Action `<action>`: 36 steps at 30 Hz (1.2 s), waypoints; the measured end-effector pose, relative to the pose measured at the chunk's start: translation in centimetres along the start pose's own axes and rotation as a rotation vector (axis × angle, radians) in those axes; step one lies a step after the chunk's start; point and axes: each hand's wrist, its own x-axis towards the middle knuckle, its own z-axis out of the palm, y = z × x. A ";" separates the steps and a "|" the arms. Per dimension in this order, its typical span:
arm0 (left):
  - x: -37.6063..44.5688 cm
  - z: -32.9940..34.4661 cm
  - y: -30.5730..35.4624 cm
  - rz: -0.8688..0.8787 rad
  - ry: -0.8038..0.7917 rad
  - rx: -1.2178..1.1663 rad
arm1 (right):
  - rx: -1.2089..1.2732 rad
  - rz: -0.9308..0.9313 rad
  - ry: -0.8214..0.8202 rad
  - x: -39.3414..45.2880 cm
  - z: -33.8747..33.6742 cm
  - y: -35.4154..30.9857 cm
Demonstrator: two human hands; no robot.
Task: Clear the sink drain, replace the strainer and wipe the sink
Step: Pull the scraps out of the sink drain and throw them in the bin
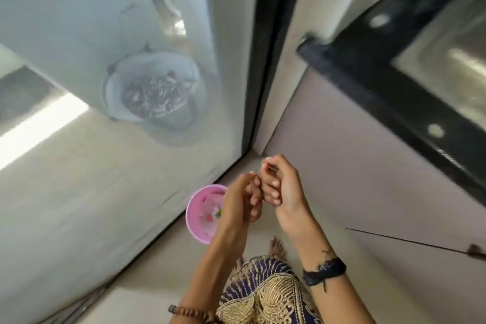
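Note:
My left hand (240,202) and my right hand (282,192) are held together at waist height, fingers curled and fingertips touching. A thin pale sliver shows between my right thumb and forefinger; motion blur hides what it is. Directly below my left hand a small pink bin (200,212) stands on the floor with a few coloured scraps inside. At the upper right, a black counter (373,87) frames a shiny steel basin that looks like the sink (444,66). No strainer can be made out.
A frosted glass door (131,139) with a dark frame fills the left side; a pale bucket of dark waste (152,92) shows through it. A beige cabinet front (355,179) lies under the counter. My bare foot (276,246) is on the tiled floor.

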 end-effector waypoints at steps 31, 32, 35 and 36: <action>19.8 51.3 -6.5 0.473 -0.378 1.854 | -0.765 -0.025 0.680 3.6 -41.6 -32.2; 20.6 51.7 -7.3 0.496 -0.386 1.890 | -0.835 0.008 0.680 4.7 -42.2 -31.9; 23.2 52.8 -9.5 0.600 -0.389 1.973 | -1.008 0.040 0.685 7.7 -43.3 -30.9; 24.1 53.0 -10.1 0.625 -0.391 1.984 | -1.053 0.036 0.686 8.5 -43.4 -30.5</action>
